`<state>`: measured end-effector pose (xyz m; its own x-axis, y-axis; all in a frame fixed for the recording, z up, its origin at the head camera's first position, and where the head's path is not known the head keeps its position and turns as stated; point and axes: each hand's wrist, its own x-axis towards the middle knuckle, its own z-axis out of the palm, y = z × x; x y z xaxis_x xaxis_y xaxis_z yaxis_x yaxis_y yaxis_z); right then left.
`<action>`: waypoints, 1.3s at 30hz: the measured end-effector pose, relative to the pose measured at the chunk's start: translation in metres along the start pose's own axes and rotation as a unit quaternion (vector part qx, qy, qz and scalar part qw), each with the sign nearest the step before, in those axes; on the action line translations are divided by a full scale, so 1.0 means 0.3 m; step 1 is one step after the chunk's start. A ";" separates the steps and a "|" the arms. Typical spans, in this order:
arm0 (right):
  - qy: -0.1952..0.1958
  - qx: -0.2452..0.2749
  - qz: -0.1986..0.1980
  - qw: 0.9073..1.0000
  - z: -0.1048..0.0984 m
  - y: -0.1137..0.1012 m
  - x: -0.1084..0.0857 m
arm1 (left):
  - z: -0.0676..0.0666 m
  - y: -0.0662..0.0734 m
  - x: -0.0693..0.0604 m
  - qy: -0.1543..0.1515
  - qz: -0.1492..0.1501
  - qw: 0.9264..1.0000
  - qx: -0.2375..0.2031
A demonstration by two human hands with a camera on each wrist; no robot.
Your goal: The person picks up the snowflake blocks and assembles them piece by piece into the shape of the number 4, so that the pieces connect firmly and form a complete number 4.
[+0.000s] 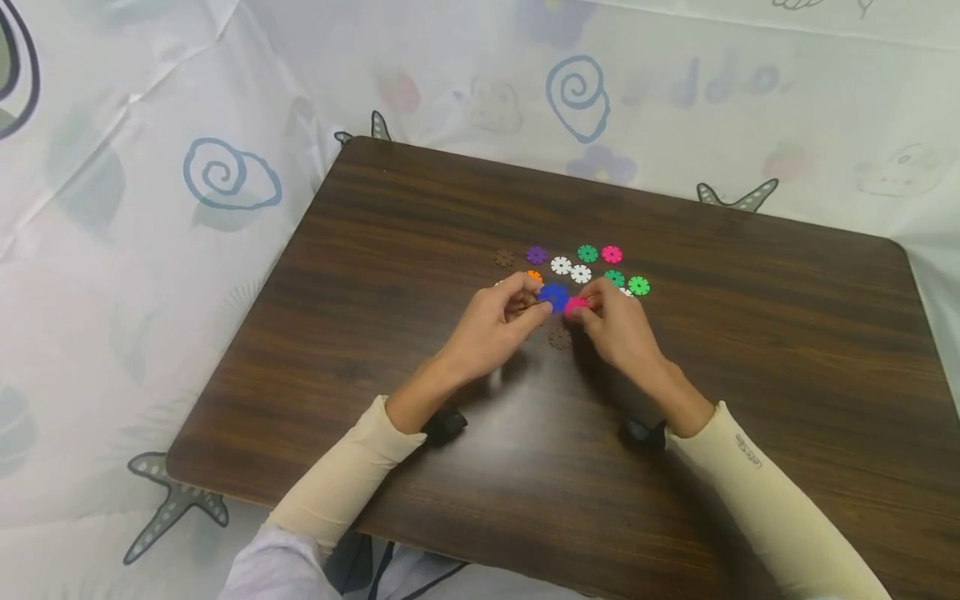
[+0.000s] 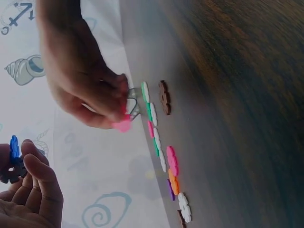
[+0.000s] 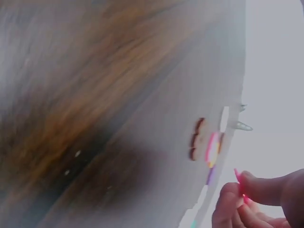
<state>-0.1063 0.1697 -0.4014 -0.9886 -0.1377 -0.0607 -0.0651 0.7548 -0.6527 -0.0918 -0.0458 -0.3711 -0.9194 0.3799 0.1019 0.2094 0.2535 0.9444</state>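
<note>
In the head view my left hand pinches a blue notched disc; the left wrist view shows that blue disc with a dark brown disc against it in the fingers. My right hand holds a pink disc between thumb and fingers, close to the blue one. Whether pink and blue touch I cannot tell. The right wrist view shows the pink disc nearly edge-on in my right hand. Both hands are raised above the table.
Loose discs lie on the dark wooden table beyond the hands: purple, white, green, pink and others. A brown disc lies nearer, between the hands. Patterned cloth hangs behind the table.
</note>
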 end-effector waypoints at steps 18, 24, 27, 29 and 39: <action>0.174 0.107 -0.104 0.973 -0.098 -0.111 -0.135 | -0.004 -0.010 0.000 0.008 0.023 0.999 0.041; 0.181 0.130 -0.147 0.964 -0.100 -0.151 -0.159 | -0.002 -0.002 -0.002 0.006 0.025 0.999 0.039; 0.186 0.127 -0.165 0.960 -0.097 -0.157 -0.161 | -0.001 0.005 -0.005 0.005 0.027 0.999 0.033; 0.188 0.124 -0.173 0.959 -0.096 -0.156 -0.160 | -0.001 0.010 -0.007 0.003 0.029 0.999 0.030; 0.159 0.159 -0.161 0.961 -0.086 -0.137 -0.154 | 0.004 0.024 -0.013 -0.008 0.026 0.999 0.020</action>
<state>-0.0614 0.1616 -0.3521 -0.9189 -0.0912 0.3838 -0.3802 0.4647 -0.7997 -0.0862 -0.0445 -0.3652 -0.9015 0.4075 0.1456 0.2705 0.2679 0.9247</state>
